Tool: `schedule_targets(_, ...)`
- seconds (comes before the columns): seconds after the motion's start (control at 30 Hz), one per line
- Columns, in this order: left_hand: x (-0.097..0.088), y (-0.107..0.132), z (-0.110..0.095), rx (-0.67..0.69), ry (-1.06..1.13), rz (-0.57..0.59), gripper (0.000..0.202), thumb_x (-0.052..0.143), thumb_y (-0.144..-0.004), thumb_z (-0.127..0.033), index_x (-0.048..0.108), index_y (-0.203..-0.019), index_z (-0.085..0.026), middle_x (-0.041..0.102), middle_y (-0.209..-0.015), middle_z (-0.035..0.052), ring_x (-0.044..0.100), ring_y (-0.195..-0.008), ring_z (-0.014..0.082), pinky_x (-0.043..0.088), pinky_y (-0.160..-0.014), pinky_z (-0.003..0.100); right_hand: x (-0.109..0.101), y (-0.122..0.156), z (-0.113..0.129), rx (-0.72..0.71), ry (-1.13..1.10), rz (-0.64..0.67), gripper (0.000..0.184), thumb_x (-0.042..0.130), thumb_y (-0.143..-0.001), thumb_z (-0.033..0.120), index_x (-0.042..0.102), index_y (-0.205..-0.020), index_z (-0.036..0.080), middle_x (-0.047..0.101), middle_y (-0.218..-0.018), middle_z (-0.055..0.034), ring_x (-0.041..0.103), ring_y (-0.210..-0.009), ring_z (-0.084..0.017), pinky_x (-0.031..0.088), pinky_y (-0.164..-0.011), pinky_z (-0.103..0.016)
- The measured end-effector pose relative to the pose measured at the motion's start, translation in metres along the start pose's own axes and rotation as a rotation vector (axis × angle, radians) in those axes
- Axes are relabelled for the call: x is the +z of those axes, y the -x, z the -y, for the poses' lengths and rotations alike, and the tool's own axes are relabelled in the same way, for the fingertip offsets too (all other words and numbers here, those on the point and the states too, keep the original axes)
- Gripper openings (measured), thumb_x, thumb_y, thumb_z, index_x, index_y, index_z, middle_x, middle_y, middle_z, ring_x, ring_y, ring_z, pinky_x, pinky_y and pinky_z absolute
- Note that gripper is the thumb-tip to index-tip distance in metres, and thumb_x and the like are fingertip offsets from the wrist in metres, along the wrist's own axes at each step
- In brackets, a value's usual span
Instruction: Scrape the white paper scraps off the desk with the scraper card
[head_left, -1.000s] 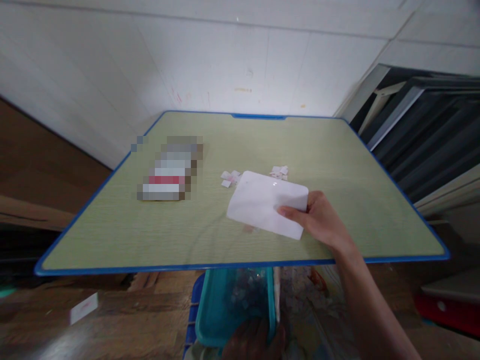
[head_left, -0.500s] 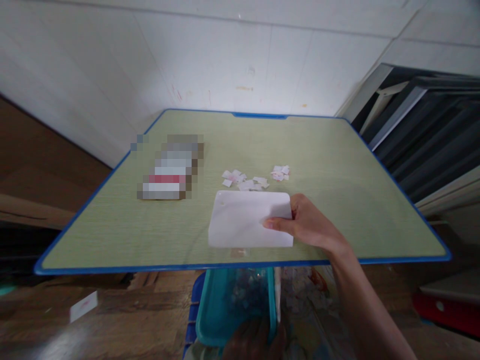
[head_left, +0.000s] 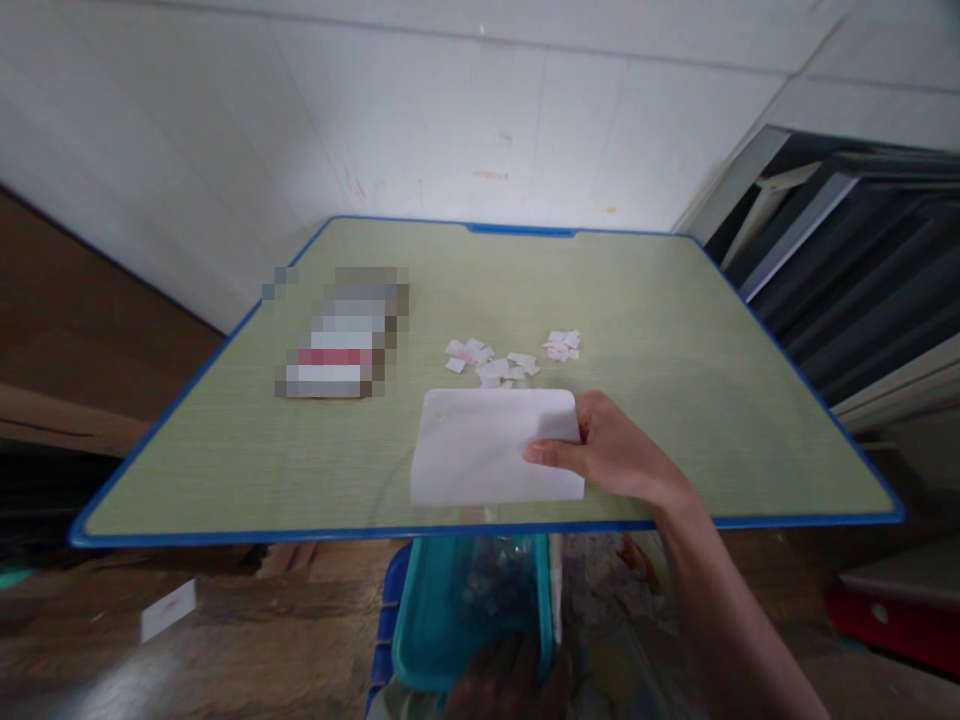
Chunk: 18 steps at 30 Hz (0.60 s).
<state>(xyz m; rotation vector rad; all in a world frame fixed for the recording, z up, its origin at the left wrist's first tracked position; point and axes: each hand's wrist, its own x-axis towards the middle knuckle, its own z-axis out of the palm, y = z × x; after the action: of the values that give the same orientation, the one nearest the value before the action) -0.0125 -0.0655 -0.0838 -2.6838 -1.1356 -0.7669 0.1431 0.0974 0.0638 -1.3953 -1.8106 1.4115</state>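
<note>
In the head view my right hand (head_left: 600, 450) grips the right end of a white rectangular board (head_left: 491, 465), thumb on top, over the front of the table. Small paper scraps (head_left: 495, 372) lie just beyond the board's far edge, in loose clusters. A scrap shows faintly between the board and the table's front edge. Below that edge is a teal tray (head_left: 427, 640) with many small bits (head_left: 499, 580) in it. My left hand (head_left: 499, 680), in shadow, is closed over the tray's near rim, with its fingers inside.
The green table (head_left: 637, 290) has a blue rim and stands against a white wall. A blurred-out flat object (head_left: 341, 340) lies on its left part. Dark panels (head_left: 855, 240) lean at the right. A piece of paper (head_left: 169, 610) lies on the wooden floor.
My right hand has drawn the white board slightly toward the table's front edge, showing more of the scraps behind it. My left hand and the tray have stayed in place.
</note>
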Motion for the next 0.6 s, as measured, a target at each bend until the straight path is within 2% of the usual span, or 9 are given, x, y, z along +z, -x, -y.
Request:
schedule_targets(0.2,-0.0016,-0.0021,0.0003,0.004,-0.001,-0.015,0.03,0.058,-0.054,-0.015,0.054,-0.081,-0.026,0.049,-0.052,-0.0042,0.046,-0.042,0.0131,0.036,-0.035,0.023,-0.0008,-0.0007,0.0029,-0.001,-0.001,0.04,0.023,0.058,-0.066,0.034,0.057,-0.062,0.012,0.046,-0.053,0.0025,0.037,-0.047,-0.005,0.03,-0.041,-0.017)
schedule_targets(0.4,-0.0001,0.002,-0.0006,-0.009,0.023,0.014,0.027,0.048,-0.062,-0.015,0.056,-0.085,-0.027,0.049,-0.052,-0.0031,0.046,-0.042,0.0135,0.036,-0.036,0.023,0.0002,-0.0007,0.0044,-0.009,0.017,0.051,0.025,0.058,-0.066,0.035,0.053,-0.057,0.012,0.04,-0.05,0.0039,0.034,-0.044,-0.004,0.024,-0.037,-0.015)
schedule_targets(0.6,0.0006,0.0031,-0.0011,-0.01,0.0,-0.001,0.027,0.052,-0.059,-0.018,0.056,-0.085,-0.027,0.05,-0.053,-0.0027,0.047,-0.044,0.0139,0.036,-0.037,0.024,0.0002,-0.0006,0.0048,0.0,0.004,0.076,0.023,0.058,-0.067,0.034,0.054,-0.061,0.012,0.041,-0.052,0.0036,0.033,-0.045,-0.003,0.026,-0.039,-0.016)
